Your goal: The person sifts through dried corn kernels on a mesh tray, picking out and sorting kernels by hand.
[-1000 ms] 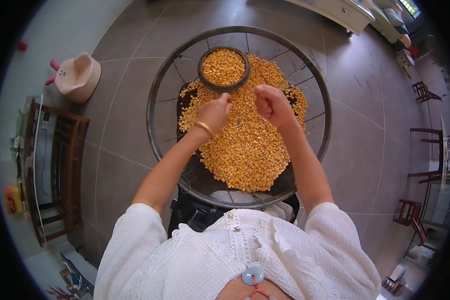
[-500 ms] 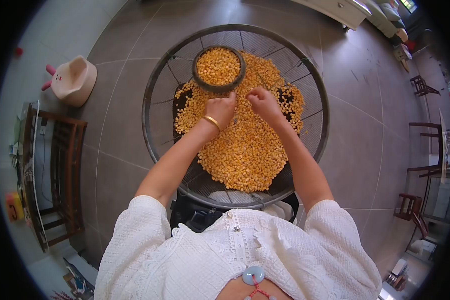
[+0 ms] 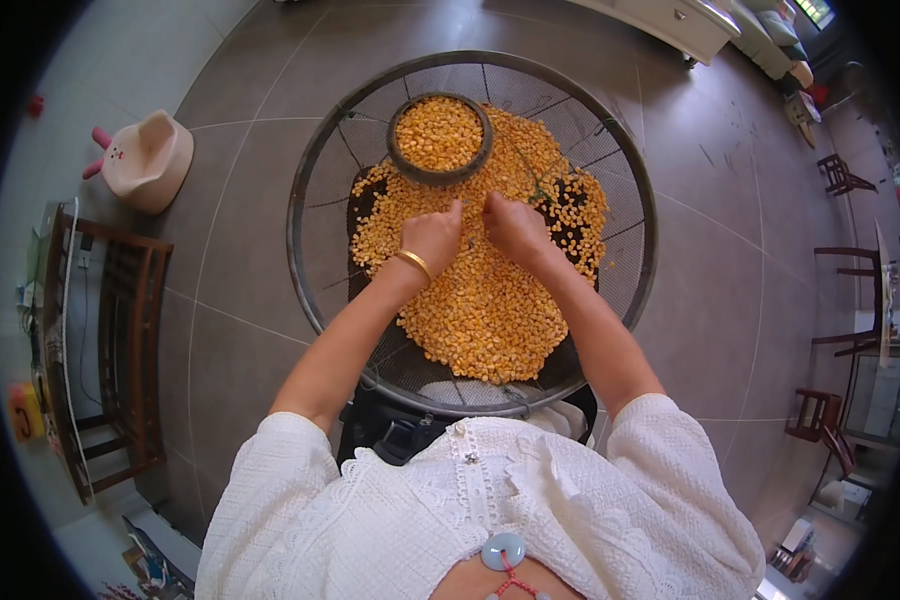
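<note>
Loose yellow corn kernels (image 3: 485,310) lie heaped across a wide round mesh sieve (image 3: 315,290) with a dark rim. Over the middle of the heap is my left hand (image 3: 432,240), its fingers curled closed, a gold bangle at the wrist. Close by on the right, my right hand (image 3: 517,228) is curled closed too, apart from the left. What either hand pinches, if anything, is hidden or too small to see. Just beyond my left hand, a dark round bowl (image 3: 398,158) full of corn kernels stands on the sieve.
Grey floor tiles (image 3: 715,270) surround the sieve. A pink and white child's seat (image 3: 155,165) stands at the left, above a dark wooden chair (image 3: 135,340). White furniture (image 3: 670,25) is at the top right, and wooden stools (image 3: 815,412) line the right side.
My right hand has moved a little toward me and left, turning its fingers inward. My left hand has shifted slightly left and nearer to me. The bowl stays on the sieve.
</note>
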Available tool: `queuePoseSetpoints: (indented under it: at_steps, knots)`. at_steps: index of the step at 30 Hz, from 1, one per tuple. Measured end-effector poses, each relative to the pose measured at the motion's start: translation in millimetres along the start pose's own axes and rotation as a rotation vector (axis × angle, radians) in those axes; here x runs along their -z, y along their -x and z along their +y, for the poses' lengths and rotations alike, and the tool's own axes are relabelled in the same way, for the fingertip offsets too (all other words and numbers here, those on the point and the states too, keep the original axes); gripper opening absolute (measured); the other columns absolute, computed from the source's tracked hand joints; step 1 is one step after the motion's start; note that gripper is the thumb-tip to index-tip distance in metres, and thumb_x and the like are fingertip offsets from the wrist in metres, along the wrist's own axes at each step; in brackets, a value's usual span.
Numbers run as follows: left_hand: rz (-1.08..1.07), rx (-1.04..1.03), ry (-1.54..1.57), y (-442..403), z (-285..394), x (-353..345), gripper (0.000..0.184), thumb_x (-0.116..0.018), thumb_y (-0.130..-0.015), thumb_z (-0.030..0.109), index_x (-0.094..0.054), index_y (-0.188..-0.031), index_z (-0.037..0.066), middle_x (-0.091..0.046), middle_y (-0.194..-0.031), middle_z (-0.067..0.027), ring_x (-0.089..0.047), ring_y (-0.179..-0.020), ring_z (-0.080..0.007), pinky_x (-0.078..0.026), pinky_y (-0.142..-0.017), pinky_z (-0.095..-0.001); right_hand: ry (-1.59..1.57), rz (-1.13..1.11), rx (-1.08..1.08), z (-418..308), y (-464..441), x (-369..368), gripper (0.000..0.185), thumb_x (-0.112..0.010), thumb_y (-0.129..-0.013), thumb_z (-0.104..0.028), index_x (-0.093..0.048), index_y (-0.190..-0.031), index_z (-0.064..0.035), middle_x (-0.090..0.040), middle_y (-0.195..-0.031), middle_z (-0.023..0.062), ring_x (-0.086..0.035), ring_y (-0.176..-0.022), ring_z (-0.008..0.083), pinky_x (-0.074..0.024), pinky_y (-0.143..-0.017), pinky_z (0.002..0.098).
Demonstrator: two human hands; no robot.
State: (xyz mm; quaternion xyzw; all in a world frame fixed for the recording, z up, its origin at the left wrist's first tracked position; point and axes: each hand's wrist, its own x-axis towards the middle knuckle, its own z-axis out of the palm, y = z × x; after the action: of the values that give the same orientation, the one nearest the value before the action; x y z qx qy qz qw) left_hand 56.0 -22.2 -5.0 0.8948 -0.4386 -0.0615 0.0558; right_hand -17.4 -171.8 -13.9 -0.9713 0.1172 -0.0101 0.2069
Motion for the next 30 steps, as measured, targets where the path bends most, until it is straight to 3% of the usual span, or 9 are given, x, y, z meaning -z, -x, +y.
queuePoseSetpoints:
  at_steps: [1,6,8,12,14,16,21,28,30]
  knots:
    - [-0.027,-0.040,-0.054,0,1,-3,0.026,-0.052,-0.082,0.010,-0.049,-0.107,0.004,-0.065,-0.066,-0.0125,-0.066,-0.063,-0.0278,-0.052,-0.054,-0.0394,0.001,0.002,-0.001,1,-2,3,0.010,-0.050,-0.082,-0.005,-0.048,-0.091,-0.0008,-0.062,-0.068,0.0154,-0.062,-0.063,0.0297,-0.0481,-0.053,0.0399]
    - [0.004,-0.056,-0.028,0,3,-12,0.025,-0.053,-0.083,0.012,-0.048,-0.105,0.004,-0.064,-0.064,-0.0121,-0.065,-0.061,-0.0286,-0.050,-0.054,-0.0407,-1.928,-0.240,-0.096,18,-2,36,0.013,-0.046,-0.088,-0.014,-0.055,-0.086,-0.0045,-0.054,-0.060,0.0042,-0.039,-0.043,0.0096,-0.0303,-0.037,0.0230]
    - [0.024,-0.052,-0.006,-2,0,-15,0.025,-0.053,-0.084,0.015,-0.047,-0.105,0.004,-0.062,-0.062,-0.0117,-0.064,-0.059,-0.0299,-0.049,-0.053,-0.0424,-2.009,-0.187,-0.192,12,-1,44,0.016,-0.046,-0.089,-0.016,-0.057,-0.082,-0.0056,-0.053,-0.058,0.0047,-0.036,-0.040,0.0100,-0.0273,-0.034,0.0232]
    - [0.078,-0.033,0.168,1,-7,-18,0.020,-0.053,-0.086,0.018,-0.050,-0.099,0.002,-0.062,-0.066,-0.0149,-0.063,-0.058,-0.0265,-0.047,-0.050,-0.0391,-1.687,-0.242,-0.260,24,-4,21,0.023,-0.051,-0.090,-0.022,-0.058,-0.079,-0.0039,-0.057,-0.065,0.0068,-0.043,-0.044,0.0120,-0.0345,-0.038,0.0274]
    - [0.126,-0.036,0.293,-3,-11,-14,0.019,-0.053,-0.088,0.019,-0.051,-0.095,0.002,-0.062,-0.066,-0.0132,-0.061,-0.057,-0.0232,-0.046,-0.049,-0.0357,-0.682,0.100,-0.169,10,-3,3,0.025,-0.053,-0.089,-0.028,-0.056,-0.082,-0.0046,-0.058,-0.070,0.0057,-0.051,-0.056,0.0151,-0.0438,-0.052,0.0300]
    - [-0.071,0.175,1.210,-9,-10,5,0.016,-0.050,-0.092,0.022,-0.052,-0.092,0.006,-0.055,-0.065,-0.0045,-0.052,-0.054,-0.0137,-0.041,-0.047,-0.0268,-0.522,0.037,-0.144,2,5,8,0.022,-0.054,-0.088,-0.027,-0.055,-0.090,-0.0055,-0.061,-0.073,0.0086,-0.060,-0.070,0.0245,-0.0478,-0.065,0.0379]
    - [-0.284,0.317,2.052,-1,-20,40,0.011,-0.048,-0.092,0.016,-0.049,-0.083,0.011,-0.047,-0.067,0.0006,-0.039,-0.053,-0.0080,-0.029,-0.043,-0.0215,-0.031,-0.070,-0.170,-4,3,4,0.020,-0.054,-0.086,-0.023,-0.051,-0.099,-0.0083,-0.063,-0.081,0.0164,-0.061,-0.081,0.0358,-0.0467,-0.068,0.0463]
    - [-0.214,0.365,1.649,-15,-21,1,0.019,-0.048,-0.092,0.023,-0.052,-0.079,0.010,-0.049,-0.060,-0.0026,-0.046,-0.051,-0.0120,-0.036,-0.046,-0.0262,0.081,-0.124,-0.181,-2,2,-1,0.015,-0.052,-0.085,-0.018,-0.051,-0.094,-0.0061,-0.063,-0.083,0.0161,-0.061,-0.082,0.0360,-0.0472,-0.069,0.0467]
    - [0.452,-0.109,0.652,-19,-11,-27,0.016,-0.046,-0.092,0.022,-0.052,-0.087,0.009,-0.061,-0.062,-0.0116,-0.061,-0.056,-0.0223,-0.045,-0.048,-0.0355,0.089,-0.121,-0.190,-6,3,4,0.015,-0.050,-0.086,-0.017,-0.052,-0.095,-0.0047,-0.063,-0.084,0.0174,-0.061,-0.082,0.0362,-0.0471,-0.070,0.0468]
